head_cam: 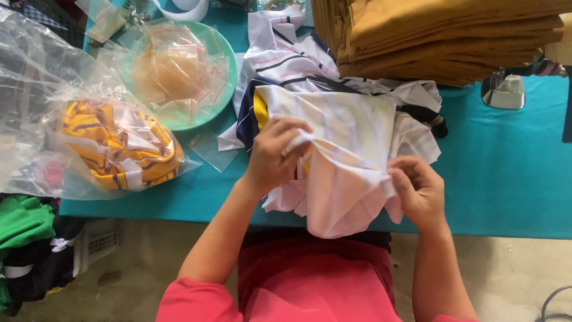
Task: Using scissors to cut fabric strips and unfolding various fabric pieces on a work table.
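Pinching a fold of the white garment point(348, 161) between thumb and curled fingers, the left hand point(275, 154) is lifting the cloth near its upper middle, while the right hand point(420, 192) is gripping the lower right edge with its fingers pressed together on the fabric. Held at two points like this, the piece is being kept taut enough to hang over the near edge of the teal surface point(506, 173), most likely so its face is staying smooth for handling. Beneath it, more striped white and navy garments point(280, 59) are lying in a loose heap, just beside a tall stack of folded mustard cloth point(441, 36) at the far side.

To the left, a clear plastic bag point(53, 107) is holding a bundled yellow striped garment point(119, 146), its mouth lying slack and open. Behind it, a pale green bowl point(229, 71) is holding a pile of small clear zip pouches point(173, 71), and one more pouch point(208, 152) is lying flat beside the bowl. Green cloth point(24, 220) is sitting in a bin under the surface.
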